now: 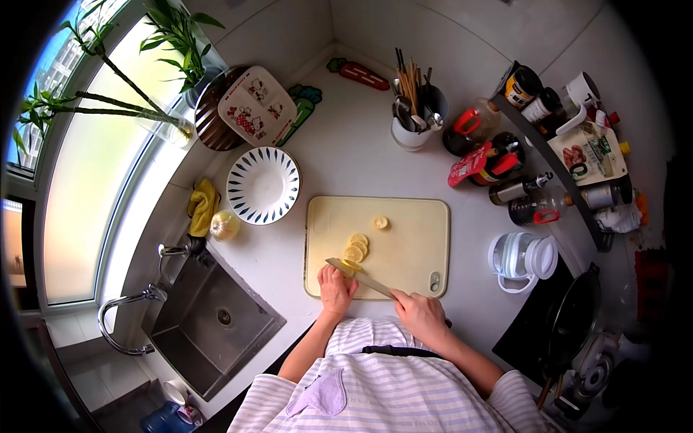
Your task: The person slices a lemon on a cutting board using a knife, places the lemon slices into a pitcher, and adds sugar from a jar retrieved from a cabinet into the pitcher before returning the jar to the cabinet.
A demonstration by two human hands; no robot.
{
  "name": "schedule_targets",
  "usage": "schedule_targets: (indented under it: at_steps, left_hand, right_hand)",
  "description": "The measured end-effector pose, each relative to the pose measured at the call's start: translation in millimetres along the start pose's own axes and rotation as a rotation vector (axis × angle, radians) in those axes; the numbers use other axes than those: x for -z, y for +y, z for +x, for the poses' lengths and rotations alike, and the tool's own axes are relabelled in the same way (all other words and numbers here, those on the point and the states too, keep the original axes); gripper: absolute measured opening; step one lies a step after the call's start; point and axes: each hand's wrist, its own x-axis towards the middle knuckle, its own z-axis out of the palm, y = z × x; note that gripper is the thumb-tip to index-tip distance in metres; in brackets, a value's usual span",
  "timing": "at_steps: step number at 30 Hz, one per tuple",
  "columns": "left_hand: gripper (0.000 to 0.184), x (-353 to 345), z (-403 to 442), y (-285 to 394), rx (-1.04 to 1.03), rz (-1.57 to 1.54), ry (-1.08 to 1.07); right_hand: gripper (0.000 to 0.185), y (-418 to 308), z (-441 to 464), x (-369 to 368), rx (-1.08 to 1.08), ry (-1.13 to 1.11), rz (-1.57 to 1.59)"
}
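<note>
A pale yellow cutting board (404, 238) lies on the counter in front of me. My right hand (421, 315) grips a knife (372, 282) whose blade points up and to the left. Under the blade, a piece of lemon (349, 267) shows only in part. The curled fingers of my left hand (336, 290) press on that piece, which they mostly hide. Several lemon slices (356, 249) overlap just beyond the blade. A lemon end piece (380, 222) sits apart from them, farther up the board.
Left of the board are a sink (216, 317), a patterned plate (263, 185), an onion (224, 226) and a yellow cloth (204, 206). Behind stands a utensil holder (411, 136). To the right are a clear jug (521, 260), several bottles and a black pan (575, 317).
</note>
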Motion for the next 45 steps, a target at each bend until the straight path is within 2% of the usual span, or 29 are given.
schedule_targets:
  at_steps: [3,5,8,11,15,18,24,27,30,37,42,45]
  left_hand:
    - [0.053,0.5,3.4,4.2,0.0,0.002,0.011]
    - [0.051,1.4,5.0,6.9,0.002,0.005,0.015]
    - [0.05,2.9,4.1,6.3,0.002,0.018,0.009]
    - [0.05,1.3,1.9,5.4,0.012,0.021,-0.018]
    - [0.051,-2.4,1.2,2.9,0.02,0.009,-0.013]
    - [0.052,-1.7,0.0,2.2,0.024,-0.004,-0.012]
    - [0.053,-3.6,-0.4,1.3,0.016,0.038,-0.02]
    - [0.053,-5.0,5.4,0.6,0.007,0.033,-0.01]
    - [0.054,-1.4,1.4,2.0,0.011,0.029,-0.018]
    - [0.051,-6.7,4.9,3.1,0.008,0.028,0.047]
    - [0.054,-5.3,4.9,2.8,0.008,0.009,0.062]
    - [0.056,-4.7,4.4,4.6,-0.008,-0.02,0.084]
  right_hand:
    - [0.018,-2.4,-4.3,8.3,-0.033,0.02,-0.064]
    - [0.02,-5.3,-1.5,9.5,-0.098,-0.117,0.003]
    - [0.018,-17.1,15.0,1.5,-0.101,-0.159,-0.009]
    - [0.017,-21.1,40.2,-27.6,-0.051,-0.05,-0.016]
    - [0.017,-20.0,35.5,-11.3,-0.069,-0.063,0.011]
    - [0.017,-11.6,23.2,1.4,-0.108,-0.198,-0.04]
    - [0.017,-10.4,53.3,-28.9,0.016,-0.129,-0.069]
    - [0.017,-11.4,42.4,-9.4,-0.024,-0.145,-0.023]
    - [0.016,-14.6,35.5,2.3,-0.11,-0.269,-0.105]
    - [0.018,-5.9,91.8,-83.0,0.014,-0.069,-0.025]
    - [0.022,-5.1,92.6,-91.0,0.014,-0.036,-0.005]
    - [0.02,-1.0,92.0,-88.2,0.035,0.055,0.072]
